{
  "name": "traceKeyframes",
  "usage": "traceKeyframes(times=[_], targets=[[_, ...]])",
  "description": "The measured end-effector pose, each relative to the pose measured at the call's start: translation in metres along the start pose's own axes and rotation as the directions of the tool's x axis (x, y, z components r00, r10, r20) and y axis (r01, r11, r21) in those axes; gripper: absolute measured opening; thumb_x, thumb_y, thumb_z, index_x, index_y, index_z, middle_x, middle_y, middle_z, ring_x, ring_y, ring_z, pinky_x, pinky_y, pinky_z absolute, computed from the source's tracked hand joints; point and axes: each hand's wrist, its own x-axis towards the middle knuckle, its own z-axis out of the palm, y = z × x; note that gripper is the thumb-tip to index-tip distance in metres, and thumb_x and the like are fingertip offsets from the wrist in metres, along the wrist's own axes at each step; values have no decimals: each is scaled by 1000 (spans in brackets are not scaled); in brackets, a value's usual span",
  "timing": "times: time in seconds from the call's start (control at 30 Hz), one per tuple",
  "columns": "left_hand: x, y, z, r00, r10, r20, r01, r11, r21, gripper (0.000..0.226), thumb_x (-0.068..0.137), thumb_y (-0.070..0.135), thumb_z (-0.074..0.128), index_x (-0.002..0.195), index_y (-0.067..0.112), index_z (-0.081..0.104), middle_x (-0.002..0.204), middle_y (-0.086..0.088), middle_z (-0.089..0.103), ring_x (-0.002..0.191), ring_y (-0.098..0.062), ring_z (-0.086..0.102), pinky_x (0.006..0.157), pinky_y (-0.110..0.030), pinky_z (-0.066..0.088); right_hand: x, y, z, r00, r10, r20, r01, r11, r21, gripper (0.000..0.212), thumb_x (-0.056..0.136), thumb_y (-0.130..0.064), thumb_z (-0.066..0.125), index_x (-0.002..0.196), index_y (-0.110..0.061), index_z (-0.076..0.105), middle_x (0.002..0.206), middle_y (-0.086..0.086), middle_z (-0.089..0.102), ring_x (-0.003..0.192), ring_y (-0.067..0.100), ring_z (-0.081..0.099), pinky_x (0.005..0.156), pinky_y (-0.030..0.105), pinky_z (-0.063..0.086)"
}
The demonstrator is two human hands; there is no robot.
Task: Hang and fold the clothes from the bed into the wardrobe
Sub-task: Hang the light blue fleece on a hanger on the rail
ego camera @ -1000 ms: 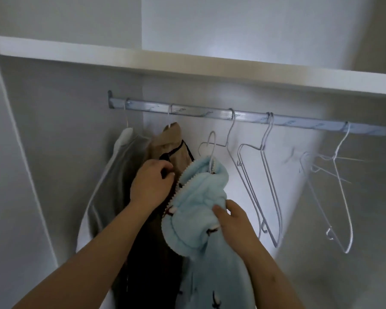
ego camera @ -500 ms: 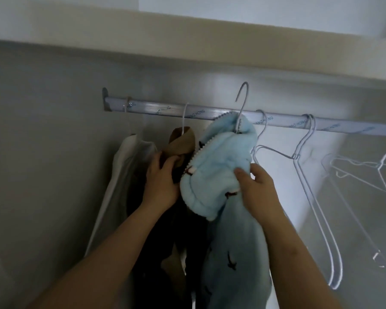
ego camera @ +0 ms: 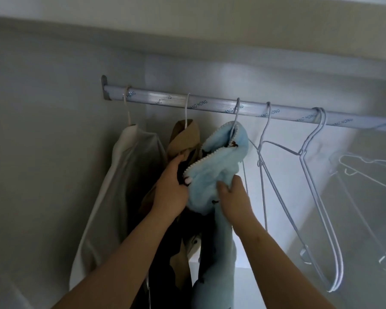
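Left grip [ego camera: 171,190]: forearm raised from the lower left, back of the hand toward the camera, thumb pointing up, fingers curled in on the toothed zipper edge of the light-blue fleece garment [ego camera: 218,166]. Whether dark cloth is caught in the same hold: cannot tell.

Right grip [ego camera: 233,197]: forearm raised from the lower right, thumb laid on the fleece front, fingers wrapped round its right side, so this one clasps the fleece too.

The fleece is bunched between the two grips. Its collar sits above them on a wire hanger hook [ego camera: 237,112], which is over the wardrobe rail [ego camera: 210,105]. The rest hangs down below the right wrist.

Touching the left grip on its far side: a tan garment [ego camera: 183,139] on its own hook. Further left: a pale grey garment [ego camera: 129,175].

Just right of the right grip: an empty wire hanger [ego camera: 264,175]. Beyond it: a pair of empty hangers [ego camera: 319,197].

Above the rail: a shelf [ego camera: 210,30].
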Motion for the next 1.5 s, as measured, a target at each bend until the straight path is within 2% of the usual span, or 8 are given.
traceKeyframes(times=[0.07, 0.2, 0.37, 0.67, 0.9, 1.07, 1.17, 1.5], targets=[[-4, 0, 0, 1000, -11, 4, 11, 1000, -8, 70, 85, 14, 65, 143, 33, 30, 144, 6, 39, 129, -10, 38, 102, -21, 30, -7, 5, 6, 999, -39, -16, 39, 999, 4, 29, 93, -16, 51, 120, -16, 41, 89, -8, 54, 73, -1, 50, 48, 3, 37], [-8, -2, -5, 1000, 17, 5, -17, 1000, -15, 66, 89, 19, 62, 143, 36, 28, 145, 9, 36, 129, -7, 36, 105, -22, 28, -21, 14, 16, 994, -104, -27, 104, 995, -1, 60, 90, -3, 53, 143, -15, 27, 111, -4, 51, 93, -1, 53, 78, 20, 49], [-19, -12, -4, 999, 30, 11, -30, 999, -15, 60, 93, 15, 54, 143, 35, 29, 146, 10, 35, 125, 1, 32, 106, -18, 23, -41, 13, 23, 996, -35, 87, 42, 997, -72, 71, 94, -5, 44, 149, -27, 5, 128, 2, 49, 96, 1, 49, 75, 3, 35], [-23, -25, -22, 994, -1, -110, -5, 999, -54, 57, 91, 5, 53, 139, 32, 39, 142, 6, 43, 119, 0, 36, 101, -17, 27, -54, -1, 28, 992, -50, 112, 45, 998, 50, 66, 94, -2, 42, 150, -23, 14, 146, 7, 40, 124, 17, 44, 103, 27, 36], [-48, -19, -22, 999, 33, -2, -33, 999, 18, 61, 91, 4, 43, 144, 30, 31, 144, 7, 39, 124, -4, 37, 103, -19, 26, -78, 3, 27, 997, -11, 78, 6, 997, 70, 61, 98, -14, 41, 148, -34, 11, 121, -7, 43, 77, -5, 49, 64, 2, 39], [-99, -22, -16, 998, -57, -18, 58, 995, 76, 68, 88, 0, 45, 146, 30, 27, 144, 3, 41, 129, -15, 40, 110, -35, 32, -121, 16, 9, 995, 7, 100, -16, 996, 92, 53, 100, -25, 37, 148, -34, 15, 148, -12, 30, 117, -5, 30, 96, 11, 24], [-145, -19, -9, 993, -99, -67, 103, 993, 62, 65, 90, 8, 51, 146, 30, 24, 146, 2, 36, 131, -14, 36, 109, -27, 29, -161, 31, -5, 988, 73, 138, -85, 993, 85, 51, 99, -27, 40, 147, -33, 22, 149, -8, 33, 130, 8, 36, 110, 27, 28], [-310, -31, 6, 897, -440, 40, 439, 898, 20, 61, 89, 11, 56, 141, 29, 31, 130, -2, 49, 109, -17, 49, 98, -31, 40, -307, 76, -47, 909, 343, 239, -385, 909, 158, 47, 95, -24, 50, 140, -30, 38, 141, -1, 42, 125, 16, 44, 103, 29, 35]])
